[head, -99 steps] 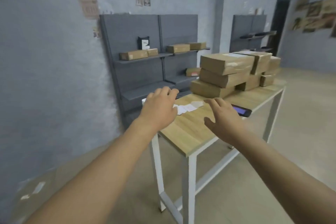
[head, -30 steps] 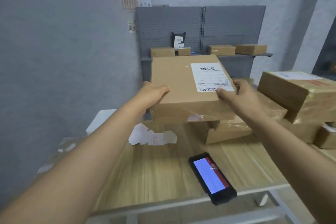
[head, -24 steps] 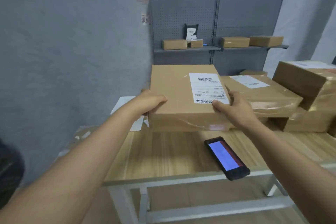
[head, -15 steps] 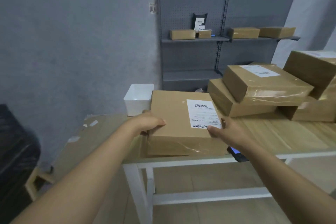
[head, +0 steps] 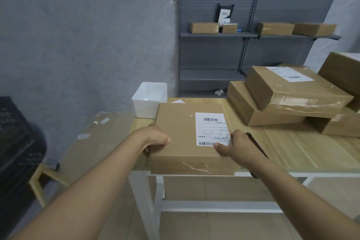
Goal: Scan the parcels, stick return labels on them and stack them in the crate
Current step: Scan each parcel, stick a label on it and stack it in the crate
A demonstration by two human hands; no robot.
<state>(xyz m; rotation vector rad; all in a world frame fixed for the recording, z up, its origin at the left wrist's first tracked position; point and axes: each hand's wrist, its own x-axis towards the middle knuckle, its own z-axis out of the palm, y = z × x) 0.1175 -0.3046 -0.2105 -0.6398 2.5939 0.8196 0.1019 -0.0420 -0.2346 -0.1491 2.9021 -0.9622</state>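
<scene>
A flat brown parcel (head: 181, 132) with a white barcode label (head: 211, 128) lies at the near left corner of the wooden table (head: 292, 148), its front edge past the table rim. My left hand (head: 155, 138) grips its left side, thumb on top. My right hand (head: 237, 147) grips its right front corner, thumb on the label. A black handheld scanner (head: 253, 142) is mostly hidden under my right hand and forearm. A black crate (head: 15, 142) stands on the floor at far left.
Several taped parcels (head: 288, 93) are stacked on the table's right half. A white plastic bin (head: 150, 99) stands behind the held parcel. Flattened cardboard (head: 97, 138) lies left of the table. Grey pegboard shelving (head: 243, 35) with small boxes lines the back wall.
Both hands have taken the parcel off the pile, brought it down and toward me to the near left corner of the table. It now covers most of the scanner.
</scene>
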